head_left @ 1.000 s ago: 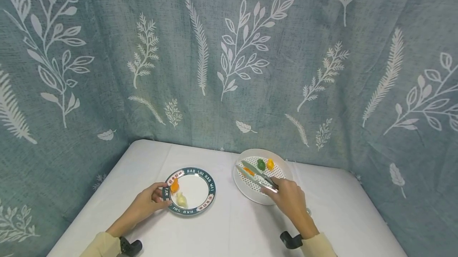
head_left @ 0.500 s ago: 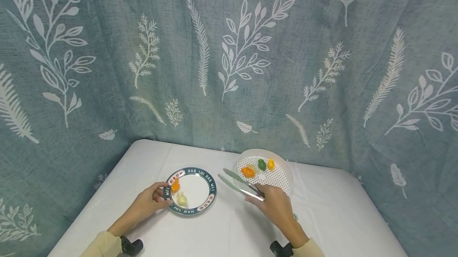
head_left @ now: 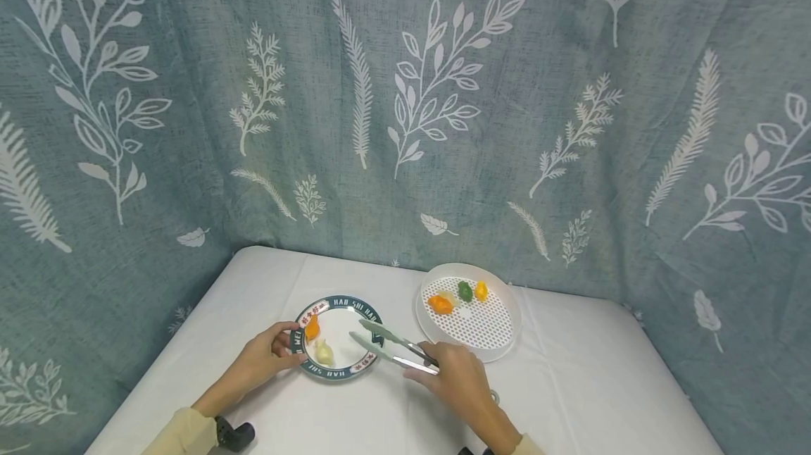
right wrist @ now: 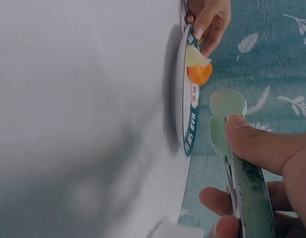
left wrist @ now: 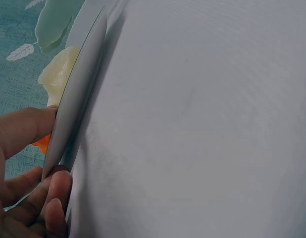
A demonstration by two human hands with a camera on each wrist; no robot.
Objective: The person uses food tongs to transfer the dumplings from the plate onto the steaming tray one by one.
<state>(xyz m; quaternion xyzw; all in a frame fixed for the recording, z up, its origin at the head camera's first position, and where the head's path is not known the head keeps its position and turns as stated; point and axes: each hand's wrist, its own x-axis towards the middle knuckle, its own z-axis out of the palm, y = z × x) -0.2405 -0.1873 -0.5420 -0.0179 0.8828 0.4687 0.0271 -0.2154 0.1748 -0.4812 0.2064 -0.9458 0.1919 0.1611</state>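
My left hand (head_left: 266,356) grips the near-left rim of a white plate (head_left: 347,332) with a dark green lettered border. In the left wrist view, the thumb lies over the rim and fingers reach beneath it. An orange pepper-like piece (head_left: 312,328) and a pale yellow one (head_left: 324,353) sit on the plate's left side. My right hand (head_left: 461,379) holds metal tongs (head_left: 400,358) with pale green tips. Those tips are spread above the plate's right half, and I see nothing between them. In the right wrist view, the thumb presses on the tongs' metal arm (right wrist: 252,193).
A round white tray (head_left: 431,332) with a perforated inset stands at the back right. In it lie an orange piece (head_left: 440,304), a pale piece partly behind it, a green piece (head_left: 465,291) and a yellow piece (head_left: 481,291). A patterned curtain (head_left: 405,124) borders the white table.
My right hand has carried the tongs left from over the tray to over the plate. The orange piece that was between the tips stays in the tray. The left hand keeps its hold.
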